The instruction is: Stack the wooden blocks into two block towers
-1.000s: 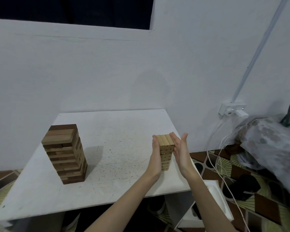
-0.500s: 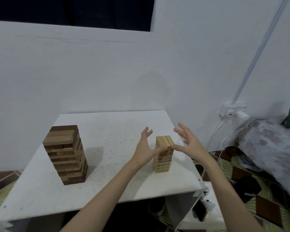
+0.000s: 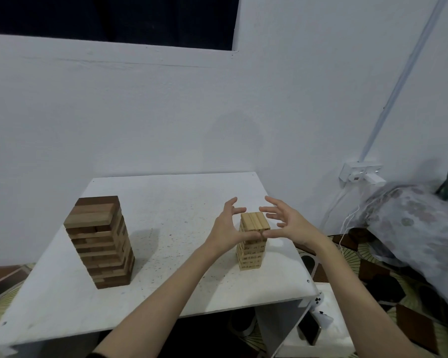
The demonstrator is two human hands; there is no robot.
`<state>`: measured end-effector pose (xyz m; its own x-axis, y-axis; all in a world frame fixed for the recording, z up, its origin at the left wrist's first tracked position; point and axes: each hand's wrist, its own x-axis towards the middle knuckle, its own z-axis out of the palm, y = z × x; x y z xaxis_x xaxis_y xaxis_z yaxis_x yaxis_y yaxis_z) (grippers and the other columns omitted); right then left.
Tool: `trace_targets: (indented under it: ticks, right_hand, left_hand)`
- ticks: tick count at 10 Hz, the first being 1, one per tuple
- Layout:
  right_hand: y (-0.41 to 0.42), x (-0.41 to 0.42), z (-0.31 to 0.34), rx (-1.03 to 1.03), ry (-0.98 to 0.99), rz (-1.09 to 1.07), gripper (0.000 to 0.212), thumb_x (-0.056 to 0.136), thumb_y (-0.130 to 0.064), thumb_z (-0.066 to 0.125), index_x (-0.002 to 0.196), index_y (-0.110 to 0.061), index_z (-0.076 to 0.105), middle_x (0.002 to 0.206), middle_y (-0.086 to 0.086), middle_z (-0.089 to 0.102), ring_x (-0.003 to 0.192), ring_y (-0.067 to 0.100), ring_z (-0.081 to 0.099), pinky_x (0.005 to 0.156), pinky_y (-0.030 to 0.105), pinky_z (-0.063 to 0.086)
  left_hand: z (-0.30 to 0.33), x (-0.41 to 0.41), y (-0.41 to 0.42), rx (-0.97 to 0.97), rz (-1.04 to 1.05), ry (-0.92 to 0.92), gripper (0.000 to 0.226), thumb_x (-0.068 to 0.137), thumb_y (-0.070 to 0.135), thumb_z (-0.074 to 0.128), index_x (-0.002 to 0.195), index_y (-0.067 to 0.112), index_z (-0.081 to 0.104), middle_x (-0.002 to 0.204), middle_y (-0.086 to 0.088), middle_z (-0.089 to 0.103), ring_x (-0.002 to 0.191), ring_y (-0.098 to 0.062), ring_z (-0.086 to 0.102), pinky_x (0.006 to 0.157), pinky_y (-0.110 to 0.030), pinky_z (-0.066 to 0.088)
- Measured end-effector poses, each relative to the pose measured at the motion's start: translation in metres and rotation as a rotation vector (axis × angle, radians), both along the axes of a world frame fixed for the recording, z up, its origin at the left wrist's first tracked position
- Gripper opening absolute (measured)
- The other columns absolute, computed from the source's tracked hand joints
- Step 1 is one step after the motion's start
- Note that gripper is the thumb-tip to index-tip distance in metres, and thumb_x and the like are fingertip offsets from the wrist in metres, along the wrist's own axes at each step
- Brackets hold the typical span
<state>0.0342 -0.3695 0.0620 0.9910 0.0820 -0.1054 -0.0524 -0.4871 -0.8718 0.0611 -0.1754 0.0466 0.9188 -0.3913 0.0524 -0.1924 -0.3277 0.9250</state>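
Note:
Two block towers stand on the white table [image 3: 166, 293]. The larger dark-brown tower [image 3: 100, 244] is at the left. The smaller light pine tower [image 3: 252, 250] is at the right, near the table's right edge. My left hand [image 3: 226, 228] is at the small tower's left side, its thumb touching the near upper face. My right hand [image 3: 286, 223] is at the tower's right side, its thumb tip against the top corner. The other fingers of both hands are spread and loosely bent above and behind the tower top, holding nothing.
A white wall rises right behind the table. At the right are a wall socket [image 3: 360, 173] with white cables, a patterned cloth bundle [image 3: 419, 228] and a patterned floor mat. A white shelf unit [image 3: 318, 332] with a phone stands below the table's right front corner.
A second ago both palms pressed flat against the small tower's sides. They have since drawn apart, with fingers spread, and now only the thumbs touch its top edge. The towers have stayed put.

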Motion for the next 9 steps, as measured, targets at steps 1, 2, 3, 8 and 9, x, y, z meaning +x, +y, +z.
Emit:
trace_targets:
  ticks: [1,2,3,8,9]
  right_hand:
    - [-0.0008,0.0009,-0.0003,0.005,-0.006,-0.009,0.089,0.075,-0.011,0.079,0.146,-0.028,0.028,0.128,-0.015,0.052,0.124,0.011,0.045,0.102,0.030,0.035]
    - [-0.0002,0.0020,-0.0003,0.006,-0.012,-0.012,0.088,0.075,-0.010,0.079,0.145,-0.028,0.029,0.126,-0.015,0.054,0.123,0.010,0.046,0.101,0.029,0.035]
    - [0.0010,0.0027,-0.0011,0.001,-0.015,-0.010,0.087,0.075,-0.011,0.080,0.144,-0.029,0.030,0.125,-0.015,0.055,0.123,0.010,0.048,0.100,0.029,0.035]
    - [0.0013,0.0033,-0.0019,-0.002,-0.003,0.006,0.089,0.074,-0.011,0.081,0.145,-0.030,0.029,0.125,-0.015,0.055,0.126,0.010,0.046,0.099,0.030,0.036]
    - [0.0020,0.0003,0.0005,0.024,-0.028,-0.008,0.091,0.073,-0.013,0.082,0.145,-0.030,0.029,0.130,-0.013,0.051,0.127,0.008,0.044,0.102,0.032,0.037]
  left_hand:
    - [0.0001,-0.0002,-0.0017,-0.006,0.002,-0.010,0.103,0.067,0.027,0.084,0.146,0.018,0.018,0.135,0.003,0.051,0.129,-0.010,0.038,0.100,-0.021,0.023]
    - [-0.0007,0.0002,-0.0028,-0.010,0.011,-0.020,0.101,0.069,0.025,0.083,0.146,0.018,0.018,0.133,0.002,0.053,0.130,-0.011,0.037,0.101,-0.021,0.022]
    - [-0.0024,0.0002,-0.0032,-0.016,0.018,-0.022,0.099,0.070,0.024,0.082,0.145,0.018,0.018,0.131,0.002,0.054,0.130,-0.011,0.038,0.101,-0.021,0.023]
    - [-0.0029,0.0033,-0.0014,0.000,-0.011,-0.012,0.097,0.070,0.026,0.082,0.145,0.020,0.020,0.130,0.006,0.053,0.116,-0.006,0.041,0.098,-0.021,0.025]
    - [-0.0022,0.0038,-0.0013,-0.039,0.006,-0.027,0.099,0.068,0.032,0.082,0.144,0.022,0.021,0.133,0.006,0.051,0.121,-0.009,0.043,0.099,-0.022,0.027]
